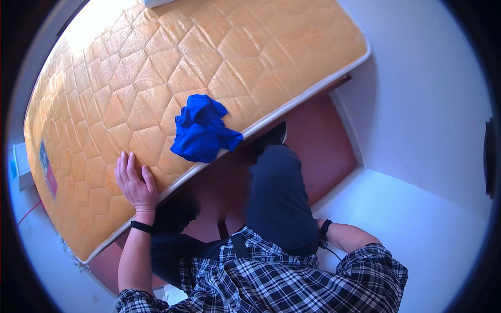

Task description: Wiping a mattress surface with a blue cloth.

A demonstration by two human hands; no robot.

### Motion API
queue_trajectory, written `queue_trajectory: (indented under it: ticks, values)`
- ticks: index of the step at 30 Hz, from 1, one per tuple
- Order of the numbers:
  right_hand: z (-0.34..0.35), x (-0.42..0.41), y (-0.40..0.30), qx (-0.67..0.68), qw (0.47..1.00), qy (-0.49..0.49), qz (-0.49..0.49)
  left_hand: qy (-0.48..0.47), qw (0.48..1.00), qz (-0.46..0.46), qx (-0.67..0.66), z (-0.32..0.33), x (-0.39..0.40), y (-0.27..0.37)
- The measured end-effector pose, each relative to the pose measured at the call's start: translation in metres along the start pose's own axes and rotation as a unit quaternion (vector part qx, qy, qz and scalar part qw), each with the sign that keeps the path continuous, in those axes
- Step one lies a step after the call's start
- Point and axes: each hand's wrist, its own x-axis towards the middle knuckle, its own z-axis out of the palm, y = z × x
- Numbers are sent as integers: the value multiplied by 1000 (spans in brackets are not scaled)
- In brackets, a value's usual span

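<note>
My left hand (137, 184) rests palm down near the front edge of a quilted orange mattress (145, 98), fingers apart and holding nothing. To the right of it lies a crumpled blue cloth (203, 129), part of it hanging over the mattress's white piped edge. My right hand is hidden behind my leg; only the wrist with a black band (325, 229) and the forearm show. Whether that hand grips anything cannot be seen.
A dark wooden bed frame (340, 83) juts out under the mattress, above a reddish floor (317, 144). White walls (422, 98) stand at the right. A coloured label (48, 168) lies on the mattress at the left. A white box (23, 166) sits beyond the left end.
</note>
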Motion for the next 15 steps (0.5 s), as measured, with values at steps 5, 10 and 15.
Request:
queue_trajectory:
  ticks: [5,10,15]
  values:
    - [5,22,25,8,995,-30,96,-21,999,19,-28,5,-1,0]
    - [-20,-10,26,2,981,-32,193,-57,998,9,-24,-1,-3,-4]
    - [-128,-17,-28,-29,970,-14,241,-61,998,-8,-20,-1,1,3]
